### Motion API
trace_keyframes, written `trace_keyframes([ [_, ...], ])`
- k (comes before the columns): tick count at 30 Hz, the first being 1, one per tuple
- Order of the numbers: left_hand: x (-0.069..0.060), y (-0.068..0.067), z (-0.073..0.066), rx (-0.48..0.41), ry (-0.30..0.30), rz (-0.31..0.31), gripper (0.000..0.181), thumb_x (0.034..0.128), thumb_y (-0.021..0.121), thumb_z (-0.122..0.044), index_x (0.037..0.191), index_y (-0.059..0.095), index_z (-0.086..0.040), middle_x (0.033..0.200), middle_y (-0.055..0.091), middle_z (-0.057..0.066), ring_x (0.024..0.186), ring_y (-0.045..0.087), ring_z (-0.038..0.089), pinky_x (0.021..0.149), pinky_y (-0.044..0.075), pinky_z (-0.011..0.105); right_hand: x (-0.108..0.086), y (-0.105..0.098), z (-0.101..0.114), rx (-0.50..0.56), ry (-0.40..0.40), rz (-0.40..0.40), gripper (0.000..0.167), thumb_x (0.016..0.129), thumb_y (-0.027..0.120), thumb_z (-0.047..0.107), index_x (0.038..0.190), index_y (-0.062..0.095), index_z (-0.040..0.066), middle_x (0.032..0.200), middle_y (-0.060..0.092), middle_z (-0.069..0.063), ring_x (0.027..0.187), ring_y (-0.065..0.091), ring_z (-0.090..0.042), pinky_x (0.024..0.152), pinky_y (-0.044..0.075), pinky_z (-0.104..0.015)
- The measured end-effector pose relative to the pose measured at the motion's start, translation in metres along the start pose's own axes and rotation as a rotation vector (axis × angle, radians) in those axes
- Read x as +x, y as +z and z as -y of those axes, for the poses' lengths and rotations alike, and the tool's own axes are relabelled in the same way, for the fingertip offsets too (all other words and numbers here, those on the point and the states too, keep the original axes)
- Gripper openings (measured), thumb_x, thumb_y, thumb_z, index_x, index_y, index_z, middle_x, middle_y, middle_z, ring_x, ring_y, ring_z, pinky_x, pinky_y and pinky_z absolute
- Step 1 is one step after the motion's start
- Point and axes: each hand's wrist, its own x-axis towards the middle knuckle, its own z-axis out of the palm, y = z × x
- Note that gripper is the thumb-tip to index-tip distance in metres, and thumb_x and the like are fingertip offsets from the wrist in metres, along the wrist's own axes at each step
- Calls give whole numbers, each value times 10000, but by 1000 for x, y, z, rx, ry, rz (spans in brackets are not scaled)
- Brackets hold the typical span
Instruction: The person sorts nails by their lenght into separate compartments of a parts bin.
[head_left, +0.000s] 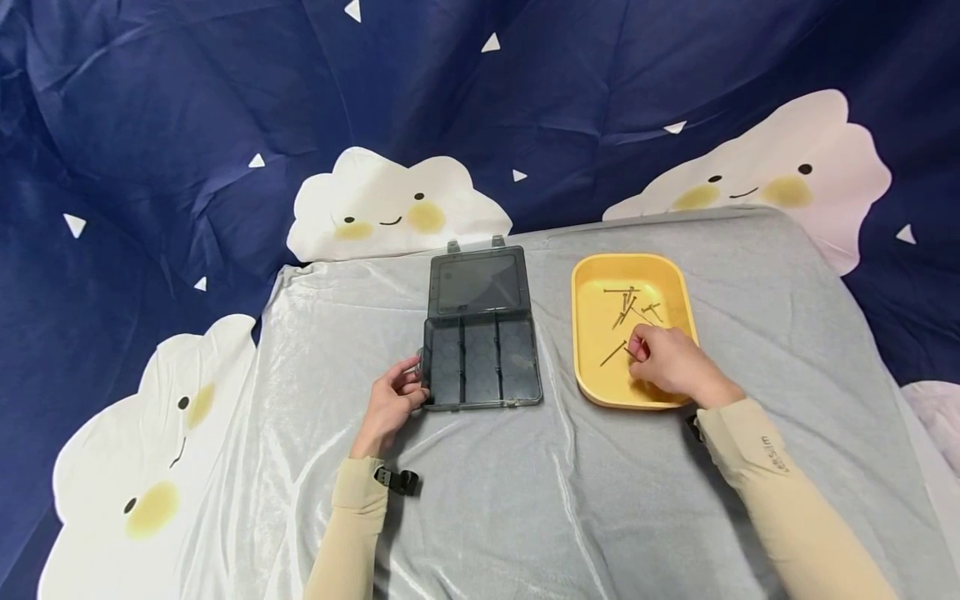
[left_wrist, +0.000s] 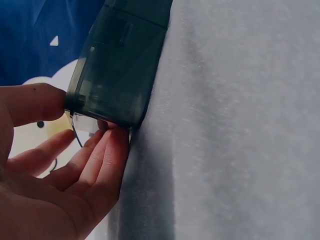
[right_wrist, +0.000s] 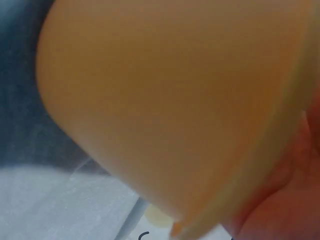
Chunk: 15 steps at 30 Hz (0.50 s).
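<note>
A dark translucent compartment box (head_left: 480, 360) lies with its lid (head_left: 480, 283) folded back and dividers across its base. My left hand (head_left: 392, 398) holds the box's left side; in the left wrist view, the thumb (left_wrist: 37, 103) touches one edge and the fingers (left_wrist: 107, 162) lie along the end. Several thin metal screws (head_left: 628, 307) are scattered in a yellow tray (head_left: 587, 367). Over the tray's near right part, my right hand (head_left: 667, 360) has curled fingers that seem to pinch a screw, mostly hidden. The right wrist view shows mainly the tray's outer wall (right_wrist: 165, 100).
A grey cloth (head_left: 480, 517) covers the table, wrinkled in places. Behind it hangs a dark blue curtain (head_left: 570, 92) with white clouds. The box and the tray stand side by side with a strip of cloth between them.
</note>
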Motion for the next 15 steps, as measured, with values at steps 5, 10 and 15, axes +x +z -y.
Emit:
trace_keyframes([
  [5,-2,-1,0,1,-12,8,623,794,638,113,1371,531,-97,1249,600,227,993,623,207,709,516,169,-1,-5,3,60,-44,-35,140,744,654,51,868,590,57,747,564,-9,707,512,-160,665,386,-280],
  [10,-2,-1,0,-15,-32,24,630,801,621,108,1383,521,-112,1284,583,221,1056,613,248,722,520,174,-2,-9,4,97,-65,-66,145,758,639,30,900,609,35,760,587,-21,705,516,-144,654,396,-240],
  [15,-3,-1,-2,-35,-50,36,629,820,617,93,1403,498,-110,1320,559,223,1102,597,267,706,510,166,-2,-12,6,118,-98,-92,132,766,620,18,897,613,37,755,583,-21,706,513,-142,643,392,-217],
])
